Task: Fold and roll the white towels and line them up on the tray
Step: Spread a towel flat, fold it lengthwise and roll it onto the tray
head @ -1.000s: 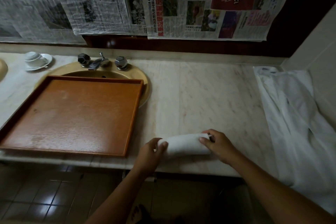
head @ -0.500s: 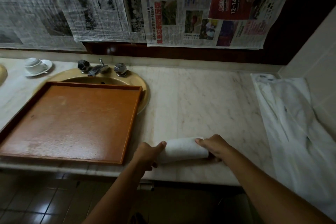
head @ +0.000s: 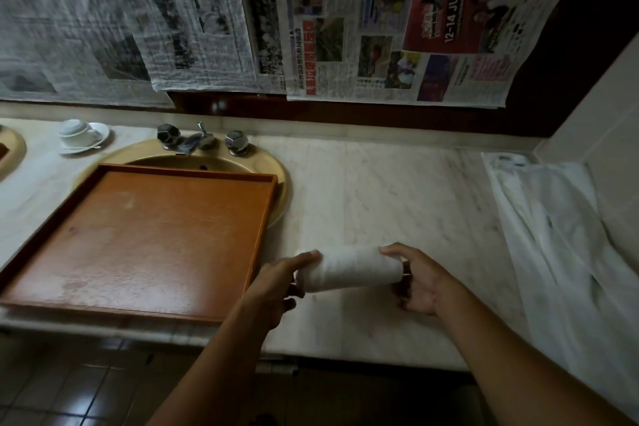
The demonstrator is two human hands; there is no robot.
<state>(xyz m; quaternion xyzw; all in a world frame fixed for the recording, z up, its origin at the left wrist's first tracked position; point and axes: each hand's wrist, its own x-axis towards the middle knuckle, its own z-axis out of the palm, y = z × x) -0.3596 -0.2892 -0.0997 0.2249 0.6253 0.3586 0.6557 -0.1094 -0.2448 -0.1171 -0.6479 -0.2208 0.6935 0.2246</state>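
Both hands hold a rolled towel (head: 349, 269) by its ends, just right of the tray (head: 145, 239): left hand (head: 276, 282) gripping one end, right hand (head: 420, 282) cupping the other. Behind the tray sits the sink (head: 207, 156); far right, a cloth pile (head: 567, 235).

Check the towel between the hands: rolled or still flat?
Rolled. The white towel is a tight cylinder lying crosswise, left hand and right hand holding its ends beside the tray.
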